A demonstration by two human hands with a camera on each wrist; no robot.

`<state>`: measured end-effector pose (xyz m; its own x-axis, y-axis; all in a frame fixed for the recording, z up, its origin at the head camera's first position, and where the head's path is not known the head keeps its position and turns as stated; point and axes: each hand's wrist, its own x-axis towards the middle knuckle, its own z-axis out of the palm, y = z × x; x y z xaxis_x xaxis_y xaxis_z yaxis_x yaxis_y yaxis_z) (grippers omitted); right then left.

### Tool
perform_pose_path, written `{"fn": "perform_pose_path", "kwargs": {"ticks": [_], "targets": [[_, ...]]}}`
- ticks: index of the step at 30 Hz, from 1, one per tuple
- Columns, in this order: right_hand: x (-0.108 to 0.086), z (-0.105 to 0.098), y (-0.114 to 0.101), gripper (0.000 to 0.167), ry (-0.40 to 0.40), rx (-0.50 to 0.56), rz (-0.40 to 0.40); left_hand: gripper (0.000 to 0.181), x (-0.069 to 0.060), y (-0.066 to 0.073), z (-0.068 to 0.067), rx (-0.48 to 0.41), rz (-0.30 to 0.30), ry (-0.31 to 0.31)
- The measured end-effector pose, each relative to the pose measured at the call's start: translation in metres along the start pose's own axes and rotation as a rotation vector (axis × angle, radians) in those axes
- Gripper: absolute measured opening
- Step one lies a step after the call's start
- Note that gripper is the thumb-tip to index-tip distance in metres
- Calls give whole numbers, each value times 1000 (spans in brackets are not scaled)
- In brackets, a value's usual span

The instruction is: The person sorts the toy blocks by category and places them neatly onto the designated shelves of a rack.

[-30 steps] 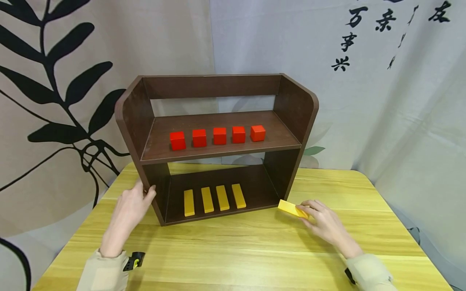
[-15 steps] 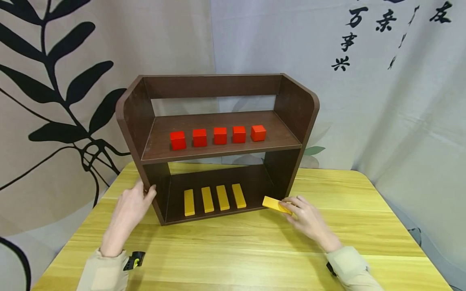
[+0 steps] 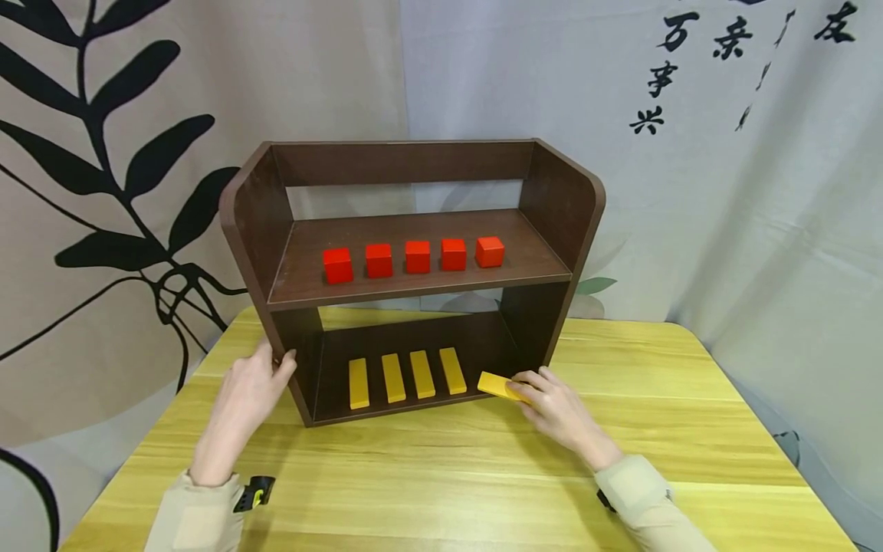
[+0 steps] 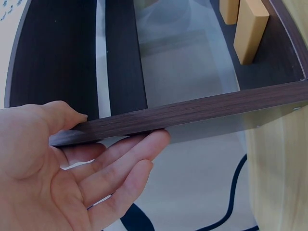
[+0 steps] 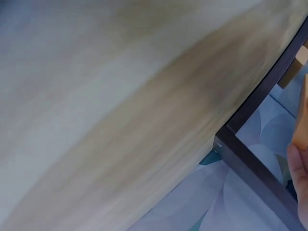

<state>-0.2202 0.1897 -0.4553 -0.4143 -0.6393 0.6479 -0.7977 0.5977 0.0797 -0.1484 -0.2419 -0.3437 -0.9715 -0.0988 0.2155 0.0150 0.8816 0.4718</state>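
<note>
A dark brown two-tier shelf [image 3: 407, 142] stands on the table. My left hand [image 3: 251, 391] grips its left side panel [image 4: 207, 107], thumb on one face and fingers on the other in the left wrist view. At the shelf's lower right front, my right hand [image 3: 560, 408] pinches a yellow block [image 3: 495, 385] by one end. Its far end hangs over the lower board's front edge, right of a row of several yellow blocks [image 3: 422, 376]. At the right wrist view's edge, a fingertip [image 5: 297, 175] touches the held block [image 5: 301, 120].
Several red cubes [image 3: 417, 257] sit in a row on the upper board [image 3: 407, 224]. The wooden table [image 3: 441, 483] extends in front of the shelf. Behind stands a pale curtain [image 3: 524, 69] with dark leaves and writing.
My right hand has carried the yellow block leftward, from beyond the shelf's right front corner to the lower board's front edge. The left hand has kept its grip on the side panel.
</note>
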Motion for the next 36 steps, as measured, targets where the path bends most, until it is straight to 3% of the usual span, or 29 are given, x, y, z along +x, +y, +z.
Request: {"fn": "perform_pose_path", "kwargs": {"ticks": [11, 30, 36], "targets": [[8, 11, -5, 30, 16, -9, 19, 36, 1, 0, 0, -4, 6, -2], [17, 24, -12, 29, -236, -29, 204, 33, 0, 0, 0, -3, 21, 17], [20, 22, -16, 34, -279, 0, 190, 34, 0, -1, 1, 2, 17, 17]]}}
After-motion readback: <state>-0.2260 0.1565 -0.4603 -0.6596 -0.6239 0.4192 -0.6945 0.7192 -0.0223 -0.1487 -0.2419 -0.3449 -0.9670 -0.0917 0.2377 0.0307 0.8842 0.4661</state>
